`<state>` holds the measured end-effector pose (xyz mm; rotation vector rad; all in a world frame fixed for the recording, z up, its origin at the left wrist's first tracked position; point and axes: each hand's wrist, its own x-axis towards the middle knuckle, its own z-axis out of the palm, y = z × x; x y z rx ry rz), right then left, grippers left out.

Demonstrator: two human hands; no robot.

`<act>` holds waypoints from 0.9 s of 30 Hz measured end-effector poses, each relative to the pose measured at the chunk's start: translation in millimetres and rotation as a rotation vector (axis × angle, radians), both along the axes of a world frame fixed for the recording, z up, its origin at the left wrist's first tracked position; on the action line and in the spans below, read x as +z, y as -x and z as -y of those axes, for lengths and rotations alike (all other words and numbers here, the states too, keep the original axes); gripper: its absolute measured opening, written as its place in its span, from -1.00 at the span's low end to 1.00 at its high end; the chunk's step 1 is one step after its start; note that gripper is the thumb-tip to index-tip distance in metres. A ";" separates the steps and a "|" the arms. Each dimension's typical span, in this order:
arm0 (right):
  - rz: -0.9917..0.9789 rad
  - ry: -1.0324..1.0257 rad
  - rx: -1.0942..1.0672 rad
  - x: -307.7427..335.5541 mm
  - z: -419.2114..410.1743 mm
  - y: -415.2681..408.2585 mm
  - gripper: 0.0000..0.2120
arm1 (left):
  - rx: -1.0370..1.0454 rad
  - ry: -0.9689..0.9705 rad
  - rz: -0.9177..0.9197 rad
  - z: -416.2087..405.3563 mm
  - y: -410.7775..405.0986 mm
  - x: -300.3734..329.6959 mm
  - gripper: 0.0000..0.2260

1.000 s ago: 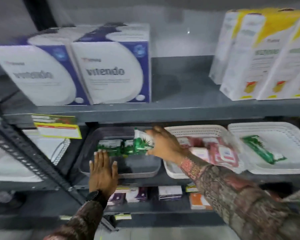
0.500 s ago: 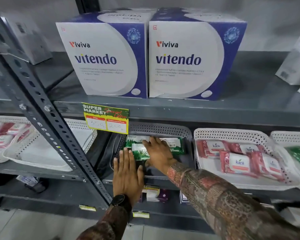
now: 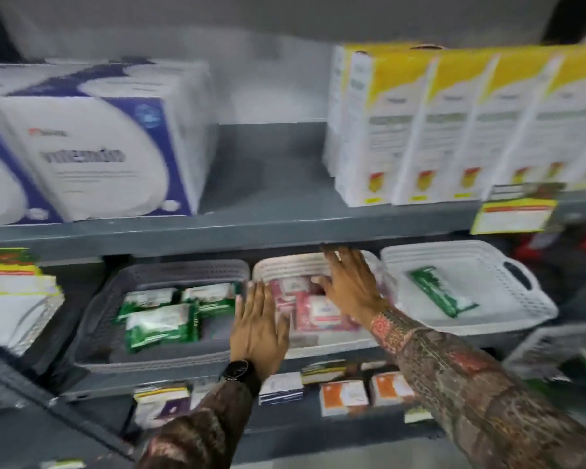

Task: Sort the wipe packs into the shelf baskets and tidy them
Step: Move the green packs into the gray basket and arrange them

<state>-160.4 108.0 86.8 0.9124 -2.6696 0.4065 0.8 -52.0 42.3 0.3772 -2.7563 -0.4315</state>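
A grey basket (image 3: 170, 360) on the middle shelf holds three green wipe packs (image 3: 161, 324). To its right a white basket (image 3: 285, 265) holds several pink wipe packs (image 3: 322, 313). A second white basket (image 3: 487, 258) further right holds one green wipe pack (image 3: 440, 294) lying at a slant. My left hand (image 3: 259, 328) is flat and spread in front of the gap between the grey and white baskets, holding nothing. My right hand (image 3: 351, 286) reaches with open fingers over the pink packs, empty. The view is blurred.
Blue and white boxes (image 3: 92, 147) and yellow and white cartons (image 3: 454, 130) stand on the shelf above. Price tags (image 3: 515, 211) hang from the shelf edge. Small boxes (image 3: 344, 396) lie on the lower shelf. A grey upright post (image 3: 48, 401) crosses at lower left.
My right hand has let go of the green pack in the grey basket and moved right over the pink packs. My left hand has shifted right too. The camera has swung right.
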 end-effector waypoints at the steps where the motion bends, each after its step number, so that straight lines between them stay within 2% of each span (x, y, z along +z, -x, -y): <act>1: 0.023 -0.008 -0.055 2.4 -31.0 12.8 -0.28 | -0.046 0.011 0.012 -25.2 15.0 -1.2 -0.34; 4: 0.104 -0.024 -0.194 6.6 -109.8 43.5 -0.38 | -0.126 0.030 0.076 -77.3 40.4 -12.0 -0.33; 8: 0.306 -0.057 -0.373 -0.4 -180.0 69.0 -0.44 | -0.109 0.066 0.178 -95.8 48.3 -31.8 -0.31; 15: 0.570 -0.145 -0.500 -32.9 -222.6 99.3 -0.26 | -0.069 0.115 0.194 -105.3 55.5 -33.6 -0.33; 23: 0.511 -0.107 -0.513 -48.3 -224.5 115.1 -0.35 | -0.071 0.135 0.247 -108.1 57.2 -35.7 -0.34; 27: 0.464 -0.093 -0.535 -45.2 -219.1 110.4 -0.40 | -0.080 0.104 0.248 -105.4 55.8 -33.4 -0.27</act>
